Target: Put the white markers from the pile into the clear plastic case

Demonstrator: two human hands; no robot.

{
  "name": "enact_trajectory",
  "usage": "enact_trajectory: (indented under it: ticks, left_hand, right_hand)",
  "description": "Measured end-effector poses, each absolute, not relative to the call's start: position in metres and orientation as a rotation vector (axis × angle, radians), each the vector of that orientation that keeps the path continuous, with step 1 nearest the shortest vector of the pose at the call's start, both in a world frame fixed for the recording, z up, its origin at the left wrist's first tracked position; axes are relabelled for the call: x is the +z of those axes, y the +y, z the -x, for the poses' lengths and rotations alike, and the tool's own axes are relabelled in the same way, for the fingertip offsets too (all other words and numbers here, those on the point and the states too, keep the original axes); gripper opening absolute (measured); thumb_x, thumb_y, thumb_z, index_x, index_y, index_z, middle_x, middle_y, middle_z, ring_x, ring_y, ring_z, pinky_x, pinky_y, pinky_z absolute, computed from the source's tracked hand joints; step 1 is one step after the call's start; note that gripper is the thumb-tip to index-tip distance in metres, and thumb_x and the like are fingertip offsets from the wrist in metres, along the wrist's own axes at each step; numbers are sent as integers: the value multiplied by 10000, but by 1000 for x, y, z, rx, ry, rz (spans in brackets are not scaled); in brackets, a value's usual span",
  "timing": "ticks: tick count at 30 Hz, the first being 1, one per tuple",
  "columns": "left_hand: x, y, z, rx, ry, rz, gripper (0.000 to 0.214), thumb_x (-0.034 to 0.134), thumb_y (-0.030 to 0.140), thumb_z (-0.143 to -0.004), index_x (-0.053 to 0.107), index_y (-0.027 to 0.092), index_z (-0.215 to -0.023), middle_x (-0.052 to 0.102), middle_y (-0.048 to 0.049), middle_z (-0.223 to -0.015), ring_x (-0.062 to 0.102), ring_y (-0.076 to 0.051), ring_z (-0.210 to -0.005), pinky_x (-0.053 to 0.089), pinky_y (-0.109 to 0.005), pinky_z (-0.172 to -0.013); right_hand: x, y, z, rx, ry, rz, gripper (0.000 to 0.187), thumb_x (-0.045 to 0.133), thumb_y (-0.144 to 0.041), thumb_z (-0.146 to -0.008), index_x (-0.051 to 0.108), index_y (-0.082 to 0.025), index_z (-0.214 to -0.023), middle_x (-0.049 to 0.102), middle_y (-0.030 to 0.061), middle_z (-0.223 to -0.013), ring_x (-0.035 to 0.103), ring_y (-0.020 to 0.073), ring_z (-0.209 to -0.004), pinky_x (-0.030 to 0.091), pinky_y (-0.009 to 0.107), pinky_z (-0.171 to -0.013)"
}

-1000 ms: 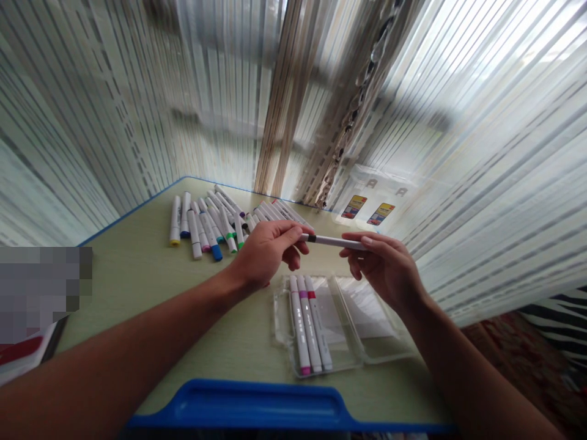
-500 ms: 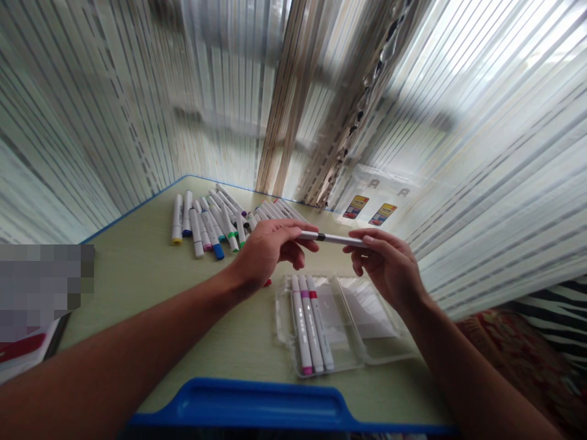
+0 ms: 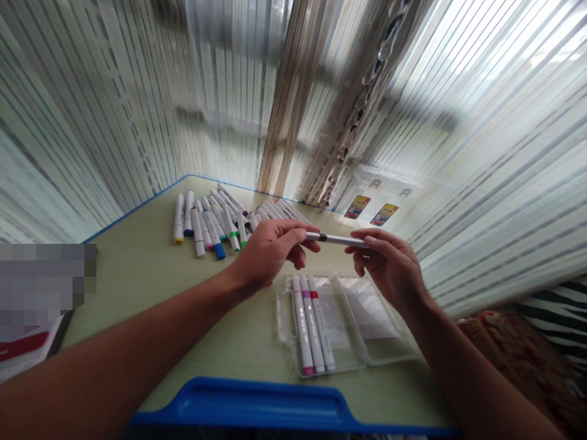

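Note:
A white marker with a black band [image 3: 337, 239] is held level above the table by both hands. My left hand [image 3: 270, 253] pinches its left end and my right hand [image 3: 389, 266] grips its right end. Right below them an open clear plastic case [image 3: 358, 351] lies on the pale green table [image 3: 137, 269]. Three markers [image 3: 312, 324] lie side by side in the case's left half. Further back, a heap of several loose markers [image 3: 215, 223] with coloured caps lies on the table.
Striped sheer curtains hang close behind and to the right of the table. A blue tray rim [image 3: 257, 406] runs along the near edge. A clear packet with two coloured labels [image 3: 371, 214] sits at the back right. Something red and white [image 3: 22, 351] lies at the left edge.
Both hands and the marker have risen slightly and hardly shifted. The black band has slid a little to the right of my left fingers.

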State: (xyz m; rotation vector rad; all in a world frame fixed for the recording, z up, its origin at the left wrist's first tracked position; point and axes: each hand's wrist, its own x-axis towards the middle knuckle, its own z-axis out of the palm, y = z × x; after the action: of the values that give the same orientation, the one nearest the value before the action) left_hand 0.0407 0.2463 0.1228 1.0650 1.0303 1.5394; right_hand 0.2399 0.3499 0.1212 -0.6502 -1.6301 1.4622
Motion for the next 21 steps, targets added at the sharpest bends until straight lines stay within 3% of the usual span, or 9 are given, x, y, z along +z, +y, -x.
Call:
enact_trajectory:
  ticks: [21]
  left_hand:
    - [120,248,-39,1515,1124,-1157,246,593,196,-857,686,61,-1041,718,-92,-807,569,-87,-518,477,-232,-528]
  right_hand:
    - [121,349,-240,1401,-1692,661,138,618,-277,-829,696,-182,-892,725,67,-714,588,153,-505,414,267,-424]
